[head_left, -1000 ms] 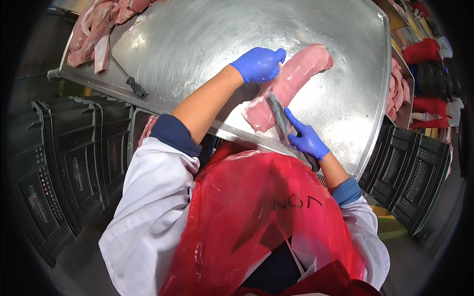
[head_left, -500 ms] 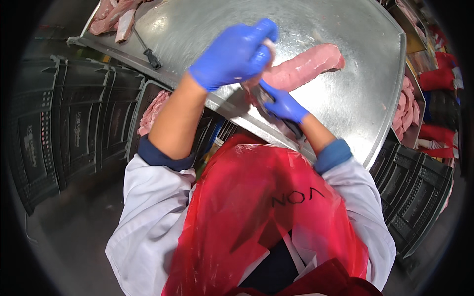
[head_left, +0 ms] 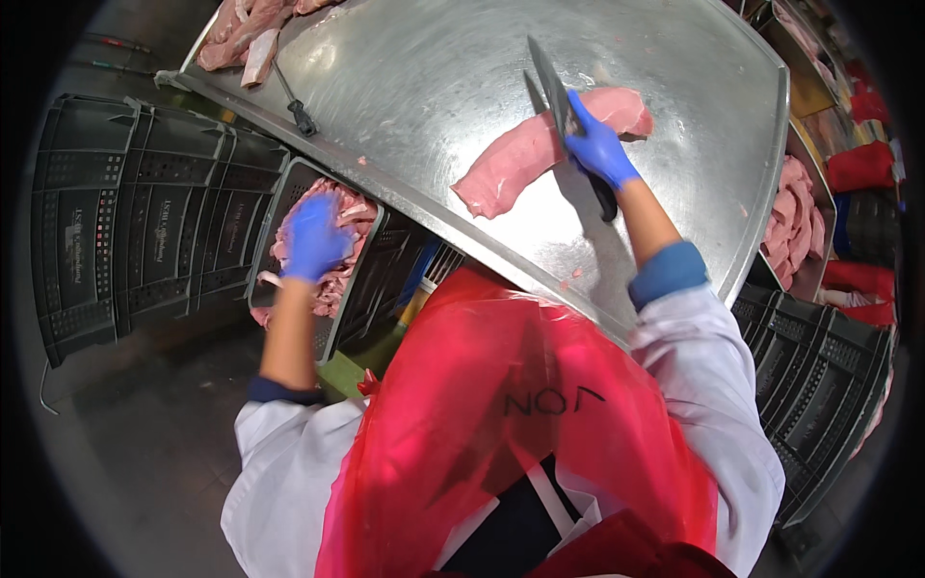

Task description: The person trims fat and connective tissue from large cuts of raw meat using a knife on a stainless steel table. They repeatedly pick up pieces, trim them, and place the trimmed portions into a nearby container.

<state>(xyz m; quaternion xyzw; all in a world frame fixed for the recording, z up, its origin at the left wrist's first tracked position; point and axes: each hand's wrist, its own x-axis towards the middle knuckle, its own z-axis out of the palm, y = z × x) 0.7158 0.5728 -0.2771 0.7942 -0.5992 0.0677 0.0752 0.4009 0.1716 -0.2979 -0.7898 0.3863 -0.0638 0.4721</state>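
Observation:
My right hand (head_left: 599,149), in a blue glove, is wrapped round the black handle of a long knife (head_left: 549,82). Its blade points away from me, above a pink piece of boneless meat (head_left: 506,171) lying on the metal table. On the left, my gloved left hand (head_left: 318,238) is over a dark crate (head_left: 364,284) of meat trimmings (head_left: 334,289). Motion smears its fingers, so whether they hold anything cannot be made out.
The metal table (head_left: 405,87) has a raised edge. A honing steel (head_left: 303,118) with a black handle lies near more meat (head_left: 252,34) at the far left. Stacked dark crates (head_left: 145,222) stand left. Meat pieces (head_left: 793,222) fill a container at the right.
My left hand has gone from above the table down left to the crate. My right hand has moved right and away from me with the knife. The whole meat piece now shows.

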